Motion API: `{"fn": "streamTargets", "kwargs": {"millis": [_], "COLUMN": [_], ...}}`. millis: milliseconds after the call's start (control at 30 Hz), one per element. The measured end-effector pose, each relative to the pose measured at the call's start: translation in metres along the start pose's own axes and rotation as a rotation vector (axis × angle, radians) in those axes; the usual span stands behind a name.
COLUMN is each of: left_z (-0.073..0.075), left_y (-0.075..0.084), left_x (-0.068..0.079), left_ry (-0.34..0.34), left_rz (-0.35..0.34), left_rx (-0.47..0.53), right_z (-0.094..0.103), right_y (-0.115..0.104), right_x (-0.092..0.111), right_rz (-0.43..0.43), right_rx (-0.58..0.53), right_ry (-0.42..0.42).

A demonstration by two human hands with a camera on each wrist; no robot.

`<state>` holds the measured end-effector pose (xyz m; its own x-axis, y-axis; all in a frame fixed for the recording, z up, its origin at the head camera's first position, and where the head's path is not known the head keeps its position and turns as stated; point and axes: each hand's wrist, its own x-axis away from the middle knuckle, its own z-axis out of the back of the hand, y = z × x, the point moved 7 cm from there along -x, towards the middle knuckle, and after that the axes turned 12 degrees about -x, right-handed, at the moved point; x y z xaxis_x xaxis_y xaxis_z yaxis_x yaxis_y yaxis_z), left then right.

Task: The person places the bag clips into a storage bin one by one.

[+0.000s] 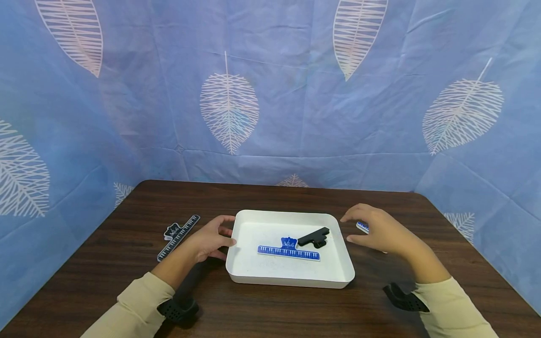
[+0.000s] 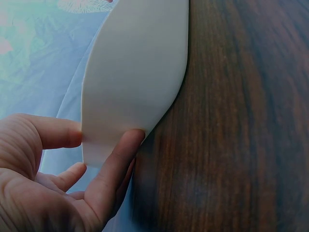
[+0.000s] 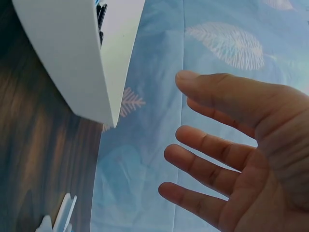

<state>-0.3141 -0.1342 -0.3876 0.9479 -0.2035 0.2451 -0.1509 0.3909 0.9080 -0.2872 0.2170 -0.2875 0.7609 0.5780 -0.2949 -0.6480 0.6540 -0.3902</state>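
A white tray (image 1: pixel 291 277) lies on the table, holding a blue clip with a piano-key bar (image 1: pixel 289 252) and a black clip (image 1: pixel 313 237). My left hand (image 1: pixel 213 239) is at the tray's left end. In the left wrist view its fingertips (image 2: pixel 129 140) touch the tray's outer wall and rim, without curling round it. Spread fingers and a bare palm show on my right hand (image 3: pixel 241 159), which hovers to the right of the tray and holds nothing. Behind it, a blue and white clip (image 1: pixel 362 227) on the table is mostly hidden.
On the table left of my left hand lies a black clip with a piano-key bar (image 1: pixel 179 237). The dark wooden table (image 1: pixel 253 310) ends at a blue cloth with white leaf prints (image 1: pixel 270 117).
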Motion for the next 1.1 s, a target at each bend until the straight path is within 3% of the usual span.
{"fn": "streamTargets", "kwargs": {"millis": [500, 800, 1100], "left_z": [0.000, 0.001, 0.001], "left_y": [-0.002, -0.001, -0.002], "left_x": [-0.001, -0.002, -0.002], "left_ry": [0.007, 0.009, 0.006], "left_rz": [-0.001, 0.000, -0.001], "left_rx": [-0.005, -0.011, -0.009], "right_z": [0.012, 0.009, 0.003], "right_y": [0.030, 0.059, 0.074], "right_x": [0.022, 0.031, 0.036], "right_rz": [-0.153, -0.229, -0.273], "right_rx": [0.021, 0.101, 0.082], "right_ry": [0.028, 0.009, -0.021]}}
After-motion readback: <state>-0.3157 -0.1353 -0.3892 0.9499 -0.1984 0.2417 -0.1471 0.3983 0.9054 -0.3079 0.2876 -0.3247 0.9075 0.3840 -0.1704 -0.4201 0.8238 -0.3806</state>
